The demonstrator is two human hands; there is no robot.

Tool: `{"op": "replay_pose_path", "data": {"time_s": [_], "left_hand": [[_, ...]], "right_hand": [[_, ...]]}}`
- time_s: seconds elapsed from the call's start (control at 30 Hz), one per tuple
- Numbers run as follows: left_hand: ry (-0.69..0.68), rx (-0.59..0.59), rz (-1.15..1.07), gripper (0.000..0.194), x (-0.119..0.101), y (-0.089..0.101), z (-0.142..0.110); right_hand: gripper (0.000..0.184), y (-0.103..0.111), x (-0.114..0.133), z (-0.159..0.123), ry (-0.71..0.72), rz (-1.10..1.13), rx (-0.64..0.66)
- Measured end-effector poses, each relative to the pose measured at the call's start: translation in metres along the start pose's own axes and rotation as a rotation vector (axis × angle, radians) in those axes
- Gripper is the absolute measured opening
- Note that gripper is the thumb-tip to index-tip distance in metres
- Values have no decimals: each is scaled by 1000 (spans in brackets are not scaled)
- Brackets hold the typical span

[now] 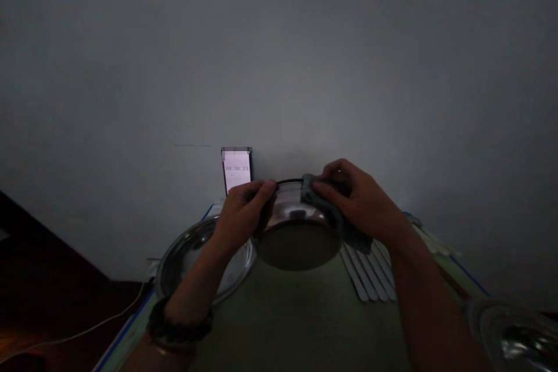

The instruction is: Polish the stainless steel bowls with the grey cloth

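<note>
Bracelet (179,325) left of metal vessel (292,210) — left hand (242,206) pinches vessel, right hand (361,197) pinches cloth (339,221) against it — apply even pressure

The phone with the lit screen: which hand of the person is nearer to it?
Left. The left hand appears at the lower edge of the phone; the right hand, holding a cloth, is farther to the right.
</note>
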State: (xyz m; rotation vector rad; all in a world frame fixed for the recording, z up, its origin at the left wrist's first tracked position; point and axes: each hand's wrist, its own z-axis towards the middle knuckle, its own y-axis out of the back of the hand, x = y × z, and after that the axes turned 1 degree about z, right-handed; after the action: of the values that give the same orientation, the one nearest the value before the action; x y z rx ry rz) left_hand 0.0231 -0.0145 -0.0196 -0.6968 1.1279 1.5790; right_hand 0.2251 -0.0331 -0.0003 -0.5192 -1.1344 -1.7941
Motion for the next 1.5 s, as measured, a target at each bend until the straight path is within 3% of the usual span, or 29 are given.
{"op": "replay_pose_path", "data": {"time_s": [0.07, 0.23, 0.37, 0.6, 0.77, 0.97, 1.2, 1.5], "left_hand": [[-35, -7, 24, 36, -3, 1, -2], [-98, 2, 78, 37, -4, -1, -5], [-117, 2, 139, 38, -4, -6, -6], [-109, 88, 225, 39, -12, -11, -10], [-126, 122, 256, 40, -13, -11, -10], [-53, 121, 220, 41, -8, -7, -6], [-60, 170, 260, 41, -12, -2, -5], [-59, 271, 171, 39, -20, 2, -10]], "right_hand": [[32, 2, -1, 0, -17, 11, 11], [21, 17, -9, -3, 100, -7, 224], [26, 20, -9, -5, 130, -89, 176], [23, -3, 6, -3, 170, -110, 202], [18, -9, -1, 1, 185, -142, 188], [21, -11, -6, 3, 190, -104, 199], [26, -1, -4, -1, 176, -104, 355], [25, -1, 20, -9, 224, -417, 207]]}}
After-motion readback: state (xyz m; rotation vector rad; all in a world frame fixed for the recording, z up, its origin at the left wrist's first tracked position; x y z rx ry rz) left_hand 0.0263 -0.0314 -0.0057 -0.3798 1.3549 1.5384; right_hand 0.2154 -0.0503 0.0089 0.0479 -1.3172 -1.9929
